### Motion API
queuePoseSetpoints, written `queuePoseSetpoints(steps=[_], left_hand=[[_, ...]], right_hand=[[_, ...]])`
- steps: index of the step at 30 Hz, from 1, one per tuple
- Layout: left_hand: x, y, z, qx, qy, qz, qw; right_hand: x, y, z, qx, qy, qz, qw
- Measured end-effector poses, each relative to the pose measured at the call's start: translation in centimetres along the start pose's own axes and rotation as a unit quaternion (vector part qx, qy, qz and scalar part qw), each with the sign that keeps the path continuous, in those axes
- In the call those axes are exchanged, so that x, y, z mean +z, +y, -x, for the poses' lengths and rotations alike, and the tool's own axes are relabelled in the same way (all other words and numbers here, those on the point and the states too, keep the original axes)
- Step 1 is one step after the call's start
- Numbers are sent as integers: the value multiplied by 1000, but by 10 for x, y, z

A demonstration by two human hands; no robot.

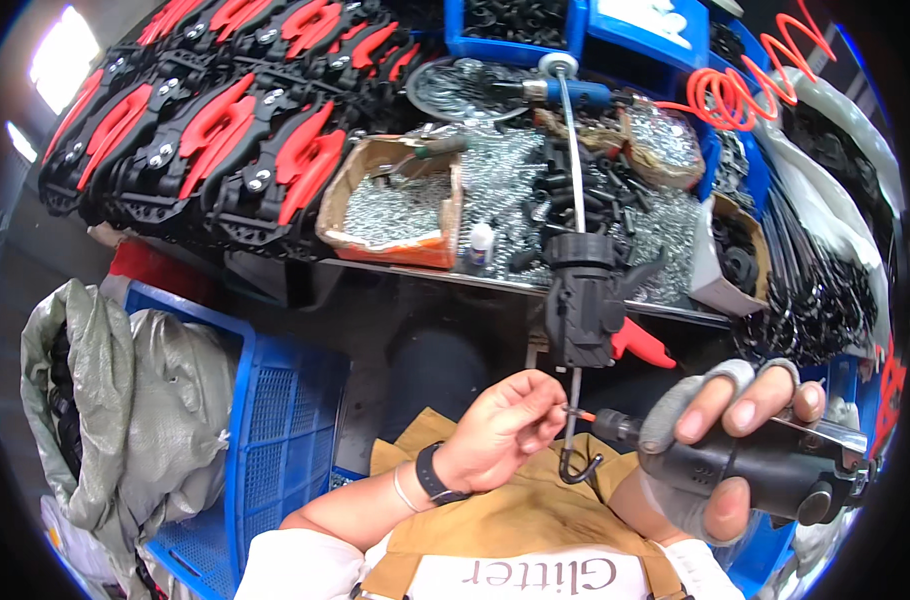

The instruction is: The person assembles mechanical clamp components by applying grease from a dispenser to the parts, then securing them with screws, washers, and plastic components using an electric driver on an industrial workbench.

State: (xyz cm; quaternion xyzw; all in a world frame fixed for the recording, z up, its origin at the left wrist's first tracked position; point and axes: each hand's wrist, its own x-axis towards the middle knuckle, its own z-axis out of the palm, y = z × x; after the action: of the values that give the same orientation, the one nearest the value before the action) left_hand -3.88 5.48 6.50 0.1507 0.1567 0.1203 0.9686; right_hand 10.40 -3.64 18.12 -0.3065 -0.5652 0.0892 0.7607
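Observation:
My left hand [503, 428] is closed in a pinch beside a metal rod [575, 165], its fingertips at the tip of a screwdriver bit; whatever they pinch is too small to name. My right hand [710, 430], in a grey fingerless glove, grips a black power screwdriver [775, 472] lying nearly level, its orange-tipped bit pointing left at the rod. The rod runs upright through a black plastic clamp body [581, 300]. A round pad [558, 66] caps its top, and a dark hook [581, 468] bends at its bottom. A red lever [643, 345] sticks out beside the clamp body.
Rows of black-and-red clamps [215, 130] cover the bench's left. A cardboard box of small metal parts [395, 210], a white bottle [481, 243] and loose black parts lie nearer. A blue crate [285, 420] with a sack stands left; a red coiled hose [725, 98] hangs right.

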Motion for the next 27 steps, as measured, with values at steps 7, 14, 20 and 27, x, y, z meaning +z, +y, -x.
queuePoseSetpoints(steps=[7,14,20,27], left_hand=[[5,-9,4,-1,-60,8,998],[14,-16,3,41,-69,-55,995],[15,-16,-1,69,-54,-57,995],[20,-9,-4,40,4,-2,999]], right_hand=[[16,0,9,-8,97,-15,995],[19,-5,9,1,129,-21,991],[7,-4,7,-21,37,26,999],[25,11,7,-83,135,16,987]])
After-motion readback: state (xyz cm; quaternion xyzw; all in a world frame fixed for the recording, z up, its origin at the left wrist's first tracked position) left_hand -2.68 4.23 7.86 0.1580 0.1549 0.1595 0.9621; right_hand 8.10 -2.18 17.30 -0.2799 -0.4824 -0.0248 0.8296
